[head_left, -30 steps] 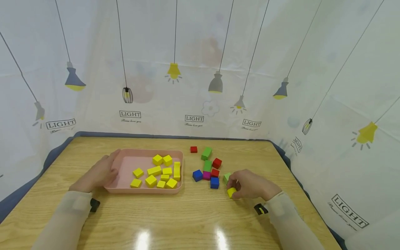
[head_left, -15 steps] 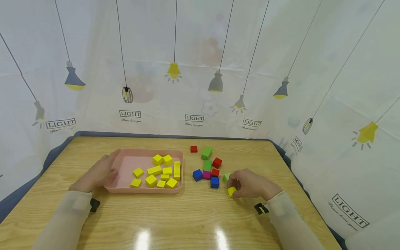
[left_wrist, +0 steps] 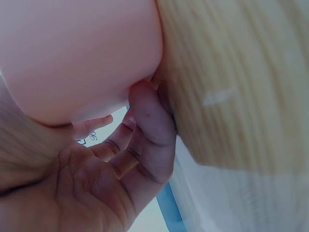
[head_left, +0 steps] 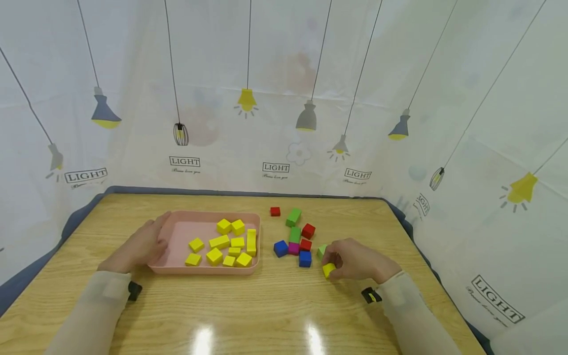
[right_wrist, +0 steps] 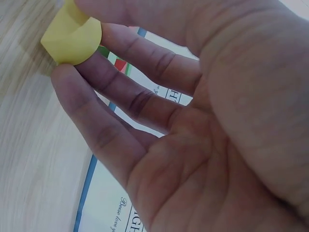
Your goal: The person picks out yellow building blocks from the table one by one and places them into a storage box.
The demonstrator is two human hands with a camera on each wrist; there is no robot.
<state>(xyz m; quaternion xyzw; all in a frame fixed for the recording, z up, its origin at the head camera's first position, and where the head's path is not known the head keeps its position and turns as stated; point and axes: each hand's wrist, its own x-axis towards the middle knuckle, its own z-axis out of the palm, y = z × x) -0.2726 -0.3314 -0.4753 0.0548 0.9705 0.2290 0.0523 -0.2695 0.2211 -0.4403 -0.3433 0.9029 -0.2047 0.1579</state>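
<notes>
In the head view a pink tray [head_left: 182, 270] with several yellow blocks [head_left: 219, 242] in it lies on the left of the wooden table. My left hand [head_left: 141, 245] grips its left wall, the thumb over the rim; the left wrist view shows the fingers [left_wrist: 152, 116] curled against the tray's outside, low down. To the right, my right hand [head_left: 355, 259] pinches a yellow block [head_left: 328, 270] close over the table. One side of that yellow block [right_wrist: 72, 36] looks rounded in the right wrist view, where thumb and fingertips hold it. A light green block [head_left: 321, 252] stands just behind these fingers, partly hidden.
Between tray and right hand sit blue blocks [head_left: 280, 249], red blocks [head_left: 308, 230], green blocks [head_left: 293, 217] and a magenta block [head_left: 294, 248]. One red block [head_left: 275, 212] stands apart near the back. A white curtain [head_left: 275, 138] printed with lamps encloses the table's [head_left: 257, 310] far and right sides.
</notes>
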